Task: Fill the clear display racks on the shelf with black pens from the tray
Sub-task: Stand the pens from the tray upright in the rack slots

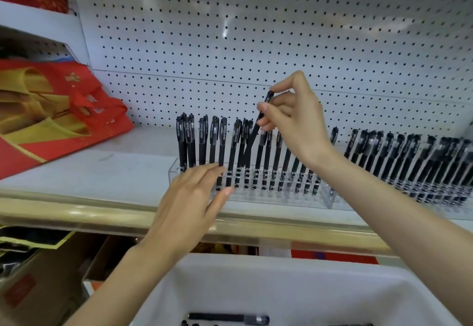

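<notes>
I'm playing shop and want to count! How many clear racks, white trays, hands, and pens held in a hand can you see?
Clear display racks: 2
White tray: 1
Left hand and right hand: 2
Black pen pinched by the right hand: 1
Total: 6

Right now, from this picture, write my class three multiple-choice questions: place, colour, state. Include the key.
1. Where do the red fabric bags lie? A on the floor; B on the white shelf, left of the clear plastic pen rack; C on hooks.
2. What colour is the perforated back panel? A white; B red; C black.
3. What does the right hand do? A hangs empty; B presses the shelf; C pinches a slim black pen.
Key: B, bags lie left of the rack; A, panel is white; C, it holds the tilted pen.
</notes>
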A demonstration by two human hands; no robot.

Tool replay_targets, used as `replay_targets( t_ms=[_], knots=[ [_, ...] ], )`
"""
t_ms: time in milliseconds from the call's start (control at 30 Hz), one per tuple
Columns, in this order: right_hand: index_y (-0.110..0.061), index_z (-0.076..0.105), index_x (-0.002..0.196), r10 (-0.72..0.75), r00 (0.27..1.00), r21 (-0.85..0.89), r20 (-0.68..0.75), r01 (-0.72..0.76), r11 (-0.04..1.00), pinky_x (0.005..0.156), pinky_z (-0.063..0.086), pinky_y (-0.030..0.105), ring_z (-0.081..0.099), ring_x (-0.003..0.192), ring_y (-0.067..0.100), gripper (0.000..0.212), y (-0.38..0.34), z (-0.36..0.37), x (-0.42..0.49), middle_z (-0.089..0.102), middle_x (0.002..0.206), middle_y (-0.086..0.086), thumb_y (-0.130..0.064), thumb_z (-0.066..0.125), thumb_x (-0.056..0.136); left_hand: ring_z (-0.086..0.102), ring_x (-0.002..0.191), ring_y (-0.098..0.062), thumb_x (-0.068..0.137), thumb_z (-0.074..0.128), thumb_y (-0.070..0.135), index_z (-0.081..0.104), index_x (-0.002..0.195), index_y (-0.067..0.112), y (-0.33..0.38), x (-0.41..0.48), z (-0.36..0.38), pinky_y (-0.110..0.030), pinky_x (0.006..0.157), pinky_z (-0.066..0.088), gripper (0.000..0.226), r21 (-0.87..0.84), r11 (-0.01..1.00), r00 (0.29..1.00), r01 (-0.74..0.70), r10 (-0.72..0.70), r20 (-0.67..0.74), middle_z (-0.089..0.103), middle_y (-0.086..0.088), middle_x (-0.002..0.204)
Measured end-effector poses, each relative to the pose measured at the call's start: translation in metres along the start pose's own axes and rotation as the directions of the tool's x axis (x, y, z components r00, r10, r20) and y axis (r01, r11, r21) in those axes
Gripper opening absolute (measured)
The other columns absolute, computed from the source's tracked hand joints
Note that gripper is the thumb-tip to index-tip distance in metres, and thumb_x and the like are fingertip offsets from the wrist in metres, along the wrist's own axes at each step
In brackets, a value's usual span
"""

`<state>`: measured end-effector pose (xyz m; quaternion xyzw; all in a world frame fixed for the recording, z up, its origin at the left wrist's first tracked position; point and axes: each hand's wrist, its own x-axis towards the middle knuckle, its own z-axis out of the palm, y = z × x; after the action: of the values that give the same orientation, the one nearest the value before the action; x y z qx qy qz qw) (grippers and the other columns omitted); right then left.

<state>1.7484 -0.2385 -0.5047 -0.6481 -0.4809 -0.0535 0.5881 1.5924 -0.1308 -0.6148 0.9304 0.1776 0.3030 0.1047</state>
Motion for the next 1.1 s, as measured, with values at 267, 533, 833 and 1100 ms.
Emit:
replay_targets(
  t_ms=[267,533,833,1100],
  knots=[
    [-0.016,0.044,0.094,0.039,0.997,-0.076,0.065,-0.034,0.997,0.061,0.057,0.026,0.068,0.064,0.017,0.019,0.020,0.015,0.003,0.062,0.079,0.007,-0.009,0.062,0.092,0.036,0.130,-0.003,0.091,0.019,0.061,0.049,0.138,0.025,-0.015,-0.001,0.011,-0.020,0.109,0.017,0.067,-0.034,0.999,1.000,-0.011,0.011,-0.002,0.048,0.012,0.140],
    [-0.016,0.064,0.090,0.028,0.992,-0.297,0.120,0.009,0.955,0.080,0.055,0.031,0.065,0.074,0.010,0.010,0.028,0.021,0.003,0.063,0.083,-0.006,-0.014,0.072,0.085,0.035,0.132,-0.004,0.091,0.017,0.063,0.047,0.140,0.025,-0.019,0.000,0.013,-0.021,0.111,0.018,0.069,-0.054,0.998,0.999,-0.025,0.027,0.022,0.046,0.013,0.141],
    [-0.022,0.064,0.093,0.042,0.982,-0.316,0.184,0.019,0.948,0.077,0.051,0.020,0.060,0.077,0.008,0.015,0.026,0.014,0.003,0.061,0.086,-0.007,-0.017,0.074,0.083,0.031,0.134,-0.003,0.089,0.017,0.063,0.046,0.141,0.025,-0.021,0.000,0.012,-0.016,0.111,0.011,0.070,-0.075,0.997,0.999,-0.028,0.031,0.040,0.043,0.014,0.144],
    [-0.013,0.063,0.076,0.109,0.983,-0.172,0.150,-0.082,0.982,0.065,0.056,0.023,0.061,0.059,0.006,0.015,0.023,0.014,0.010,0.065,0.071,-0.001,-0.012,0.077,0.079,0.029,0.136,-0.003,0.085,0.015,0.066,0.043,0.142,0.028,-0.019,0.001,0.011,-0.017,0.111,0.011,0.074,-0.094,0.996,0.998,0.009,-0.003,0.061,0.040,0.015,0.146]
  ],
)
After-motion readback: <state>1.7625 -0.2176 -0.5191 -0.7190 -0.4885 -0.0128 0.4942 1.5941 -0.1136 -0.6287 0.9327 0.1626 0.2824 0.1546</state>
